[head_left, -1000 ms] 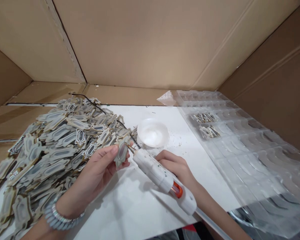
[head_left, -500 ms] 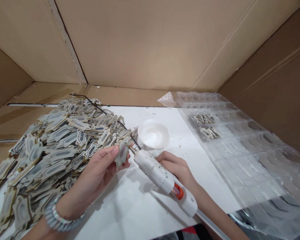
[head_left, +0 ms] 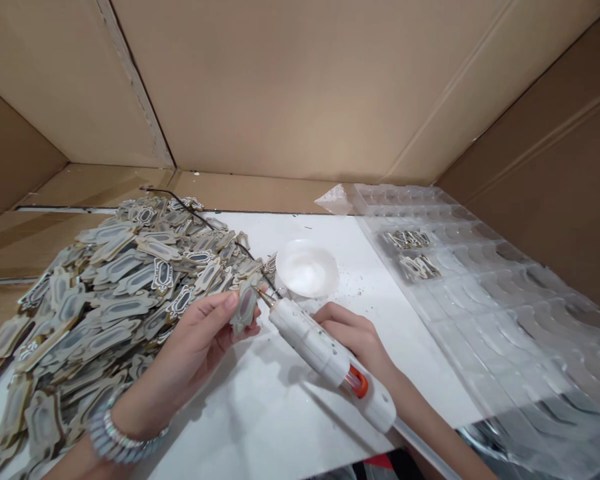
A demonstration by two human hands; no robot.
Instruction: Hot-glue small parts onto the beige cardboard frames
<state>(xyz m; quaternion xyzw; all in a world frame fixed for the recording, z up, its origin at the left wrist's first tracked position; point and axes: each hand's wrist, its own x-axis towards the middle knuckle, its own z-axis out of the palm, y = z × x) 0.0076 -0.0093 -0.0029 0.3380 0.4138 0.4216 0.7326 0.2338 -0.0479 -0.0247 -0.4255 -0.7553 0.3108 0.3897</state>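
Observation:
Between the thumb and fingers of my left hand (head_left: 205,333) is a small ornate frame-shaped plaque (head_left: 245,308), pale grey with a darker oblong centre. My right hand (head_left: 353,331) is closed around a white hot glue gun (head_left: 310,340), whose body hides part of the fingers. The metal nozzle of the gun is at the plaque's upper right edge; whether it touches I cannot tell. A glue stick (head_left: 423,448) runs out of the gun's rear. Behind the nozzle stands a shallow white dish (head_left: 307,268).
A large heap of similar plaques (head_left: 115,307) covers the left side, with a dark cable (head_left: 180,202) across it. At right lies a clear compartment tray (head_left: 485,300), two compartments holding small metallic pieces (head_left: 407,239). Cardboard walls (head_left: 300,87) surround the white table (head_left: 260,413).
The glue gun has shifted very slightly to the right. Both hands keep their hold, and the rest looks the same.

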